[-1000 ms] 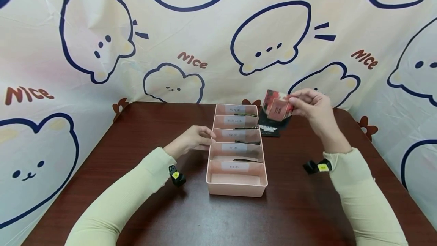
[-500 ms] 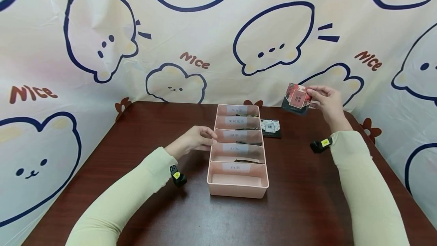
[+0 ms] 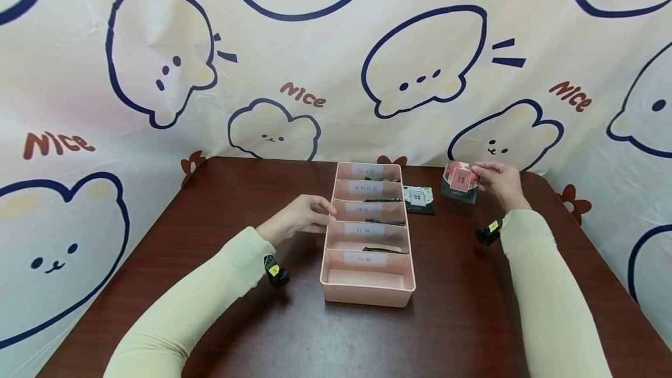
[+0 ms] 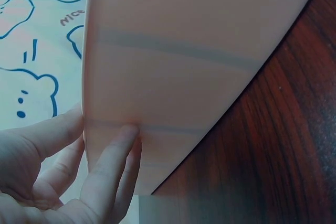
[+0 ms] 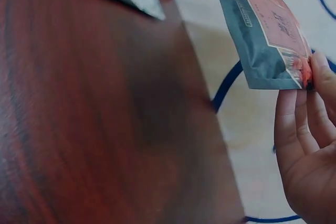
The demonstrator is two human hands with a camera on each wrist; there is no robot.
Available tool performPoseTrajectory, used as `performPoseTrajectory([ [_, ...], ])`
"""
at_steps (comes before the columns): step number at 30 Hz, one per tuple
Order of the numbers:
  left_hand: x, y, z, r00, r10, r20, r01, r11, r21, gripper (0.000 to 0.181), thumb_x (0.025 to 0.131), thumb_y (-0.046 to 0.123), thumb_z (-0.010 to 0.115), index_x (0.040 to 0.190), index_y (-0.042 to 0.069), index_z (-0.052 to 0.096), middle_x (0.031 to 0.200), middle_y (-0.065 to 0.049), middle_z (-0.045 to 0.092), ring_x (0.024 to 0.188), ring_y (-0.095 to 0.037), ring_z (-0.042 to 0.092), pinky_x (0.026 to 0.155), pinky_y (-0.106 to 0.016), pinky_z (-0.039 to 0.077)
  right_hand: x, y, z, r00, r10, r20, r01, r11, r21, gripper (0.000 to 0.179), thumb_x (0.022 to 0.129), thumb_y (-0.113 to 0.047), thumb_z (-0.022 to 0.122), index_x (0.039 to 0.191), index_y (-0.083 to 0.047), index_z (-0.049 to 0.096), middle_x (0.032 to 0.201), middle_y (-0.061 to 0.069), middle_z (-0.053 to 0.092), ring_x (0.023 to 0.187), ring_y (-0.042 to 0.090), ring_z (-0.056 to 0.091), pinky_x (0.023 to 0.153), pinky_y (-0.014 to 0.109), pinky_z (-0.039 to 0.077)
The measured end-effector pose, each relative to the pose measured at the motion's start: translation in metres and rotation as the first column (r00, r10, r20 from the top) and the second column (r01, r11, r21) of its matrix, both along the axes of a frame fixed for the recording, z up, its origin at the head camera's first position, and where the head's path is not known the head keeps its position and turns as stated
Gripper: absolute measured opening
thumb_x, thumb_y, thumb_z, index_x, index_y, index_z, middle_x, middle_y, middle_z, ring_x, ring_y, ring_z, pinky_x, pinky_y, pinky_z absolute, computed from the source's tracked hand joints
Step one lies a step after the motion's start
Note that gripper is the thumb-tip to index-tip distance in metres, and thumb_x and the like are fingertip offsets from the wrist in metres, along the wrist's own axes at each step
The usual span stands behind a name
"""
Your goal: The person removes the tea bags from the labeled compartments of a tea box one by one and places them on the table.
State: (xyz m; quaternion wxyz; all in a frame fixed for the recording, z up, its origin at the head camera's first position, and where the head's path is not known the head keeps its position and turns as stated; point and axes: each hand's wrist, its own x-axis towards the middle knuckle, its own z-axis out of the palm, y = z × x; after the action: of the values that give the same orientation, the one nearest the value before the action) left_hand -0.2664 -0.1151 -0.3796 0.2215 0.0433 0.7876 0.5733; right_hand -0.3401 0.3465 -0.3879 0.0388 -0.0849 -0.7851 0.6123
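My right hand (image 3: 501, 184) pinches a tea packet (image 3: 459, 182), dark green with a red and pink front, just above the table's back right. Its thumb lies on the packet's edge with the fingers behind, as the right wrist view shows (image 5: 275, 32). A second tea packet (image 3: 419, 198), white and dark green, lies flat beside the box. My left hand (image 3: 298, 216) holds the left wall of a long pink divided box (image 3: 367, 296). In the left wrist view some fingertips touch the outer wall (image 4: 173, 93) and others pass behind the rim.
Labelled compartments run along the box; the back ones hold thin dark packets (image 3: 385, 249) standing at their right side. The nearest compartment (image 3: 362, 277) shows a bare floor. A dark wooden table (image 3: 252, 331) meets a cartoon-printed cloth (image 3: 336, 45) behind.
My right hand has carried the red tea packet rightward away from the box, then lowered it towards the table. The white packet beside the box came into full view. My left hand stayed put.
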Motion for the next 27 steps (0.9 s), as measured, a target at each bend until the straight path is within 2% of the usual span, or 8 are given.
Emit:
performPoseTrajectory([
  [5,0.001,0.001,0.0,1.0,0.003,0.007,-0.003,1.0,-0.001,0.022,0.086,0.004,0.071,0.106,-0.001,0.064,0.108,-0.016,0.062,0.088,-0.021,0.066,0.089,-0.046,0.056,0.0,0.004,-0.016,0.998,-0.006,0.059,0.003,0.999,0.035,0.026,0.088,-0.036,0.069,0.107,-0.018,0.069,0.08,-0.02,0.063,0.073,0.003,0.06,0.07,0.022,0.058],
  [11,0.001,0.001,0.0,1.0,0.005,0.006,-0.005,1.0,-0.017,0.021,0.086,0.005,0.072,0.105,0.0,0.064,0.108,-0.015,0.062,0.089,-0.022,0.066,0.086,-0.043,0.057,0.001,0.004,-0.027,0.992,-0.004,0.127,0.003,1.0,0.004,0.004,0.09,-0.03,0.068,0.089,-0.027,0.071,0.075,-0.019,0.064,0.07,0.003,0.059,0.066,0.022,0.058],
  [14,0.001,0.0,0.0,1.0,0.006,0.0,-0.006,1.0,-0.019,0.022,0.086,0.005,0.072,0.105,0.0,0.064,0.108,-0.015,0.062,0.09,-0.022,0.065,0.087,-0.044,0.057,0.001,0.004,-0.029,0.987,-0.005,0.161,0.006,1.0,-0.006,0.006,0.089,-0.029,0.069,0.084,-0.03,0.072,0.073,-0.018,0.064,0.069,0.003,0.06,0.066,0.022,0.059],
  [15,0.001,0.0,0.0,1.0,0.006,-0.003,-0.006,1.0,-0.019,0.022,0.086,0.005,0.072,0.105,-0.001,0.064,0.108,-0.016,0.061,0.09,-0.022,0.065,0.088,-0.044,0.056,0.001,0.004,-0.029,0.985,0.001,0.17,0.001,1.0,-0.009,0.004,0.089,-0.029,0.069,0.088,-0.027,0.072,0.073,-0.018,0.065,0.069,0.003,0.061,0.067,0.022,0.059],
  [18,0.001,0.0,0.0,1.0,0.006,-0.008,-0.006,1.0,-0.015,0.022,0.086,0.005,0.072,0.105,-0.001,0.064,0.109,-0.017,0.061,0.09,-0.022,0.064,0.089,-0.045,0.056,0.001,0.004,-0.031,0.982,0.019,0.19,-0.021,1.0,0.009,0.028,0.09,-0.029,0.069,0.114,-0.015,0.069,0.077,-0.017,0.065,0.072,0.003,0.062,0.072,0.023,0.059],
  [21,0.0,0.001,-0.001,1.0,0.002,-0.008,-0.002,1.0,-0.012,0.022,0.086,0.005,0.072,0.105,-0.002,0.064,0.11,-0.017,0.061,0.09,-0.022,0.064,0.089,-0.045,0.056,0.002,0.004,-0.032,0.979,0.058,0.196,-0.065,0.997,0.028,0.053,0.092,-0.027,0.066,0.137,-0.002,0.051,0.1,-0.007,0.063,0.078,0.001,0.063,0.084,0.027,0.057],
  [25,0.001,0.001,0.0,1.0,0.0,-0.007,0.0,1.0,-0.019,0.022,0.086,0.005,0.072,0.105,-0.001,0.064,0.11,-0.017,0.061,0.091,-0.022,0.065,0.089,-0.046,0.056,0.002,0.002,-0.034,0.978,0.093,0.186,-0.104,0.993,0.052,0.065,0.092,-0.022,0.067,0.146,0.0,0.038,0.135,0.018,0.049,0.082,-0.005,0.061,0.094,0.028,0.052],
  [27,0.001,0.0,0.001,1.0,0.001,-0.005,-0.001,1.0,-0.025,0.022,0.086,0.006,0.072,0.105,0.0,0.064,0.11,-0.016,0.062,0.09,-0.022,0.066,0.088,-0.045,0.056,0.001,0.0,-0.035,0.98,0.094,0.176,-0.11,0.99,0.085,0.069,0.09,-0.022,0.069,0.146,0.0,0.037,0.141,0.023,0.044,0.081,-0.006,0.059,0.09,0.024,0.053],
])
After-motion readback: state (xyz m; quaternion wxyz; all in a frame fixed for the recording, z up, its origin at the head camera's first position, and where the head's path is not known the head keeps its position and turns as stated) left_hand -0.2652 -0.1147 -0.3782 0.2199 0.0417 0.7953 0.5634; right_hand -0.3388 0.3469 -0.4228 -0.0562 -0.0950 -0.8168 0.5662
